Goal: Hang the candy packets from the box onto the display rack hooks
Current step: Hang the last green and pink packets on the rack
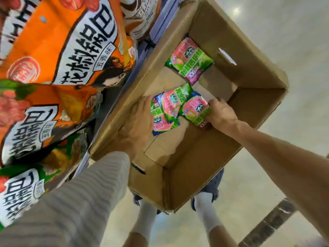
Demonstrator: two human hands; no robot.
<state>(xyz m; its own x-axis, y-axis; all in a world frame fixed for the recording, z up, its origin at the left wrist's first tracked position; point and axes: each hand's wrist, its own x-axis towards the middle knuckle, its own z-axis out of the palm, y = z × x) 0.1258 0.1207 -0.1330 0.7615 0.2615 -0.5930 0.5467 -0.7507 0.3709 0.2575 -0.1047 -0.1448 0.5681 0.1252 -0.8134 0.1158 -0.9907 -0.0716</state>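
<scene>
An open cardboard box (pixel 222 145) stands on the floor below me. On its bottom lie pink-and-green candy packets: one alone at the far end (pixel 189 60), and a loose pile of about three (pixel 170 107) in the middle. My left hand (pixel 138 122) reaches into the box and its fingers touch the left side of the pile. My right hand (pixel 219 114) grips the rightmost packet (pixel 195 109) of the pile, fingers curled round its edge. No rack hooks show clearly.
Large orange snack bags (pixel 58 50) hang on the display at my left, close to the box's left wall. More bags (pixel 26 132) hang below them. My feet in white socks (pixel 204 209) stand under the box's near end on a pale floor.
</scene>
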